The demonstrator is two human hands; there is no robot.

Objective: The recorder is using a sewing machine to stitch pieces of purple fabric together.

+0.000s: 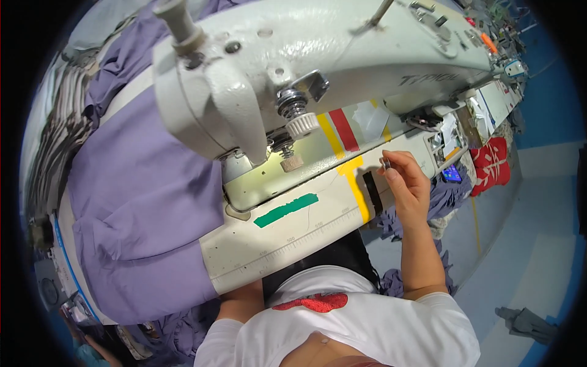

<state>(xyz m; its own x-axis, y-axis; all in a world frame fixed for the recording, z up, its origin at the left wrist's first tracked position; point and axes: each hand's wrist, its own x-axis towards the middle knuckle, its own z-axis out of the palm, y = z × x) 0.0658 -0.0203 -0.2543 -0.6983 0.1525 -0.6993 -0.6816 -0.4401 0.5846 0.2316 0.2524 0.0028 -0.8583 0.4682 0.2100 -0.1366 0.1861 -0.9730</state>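
Observation:
My right hand is raised over the right part of the sewing machine table. Thumb and fingers are pinched together around a small shiny piece, too small to name. Of my left arm only the forearm shows, at the table's front edge; the hand is hidden below the tabletop. A white sewing machine spans the upper middle. Left of its needle area, purple fabric lies spread over the table and hangs over the front edge.
Green tape, yellow tape and black tape mark the tabletop. A tray with small items sits at the right, beside a lit phone. Folded garments are stacked far left. A red patterned bundle lies at the right.

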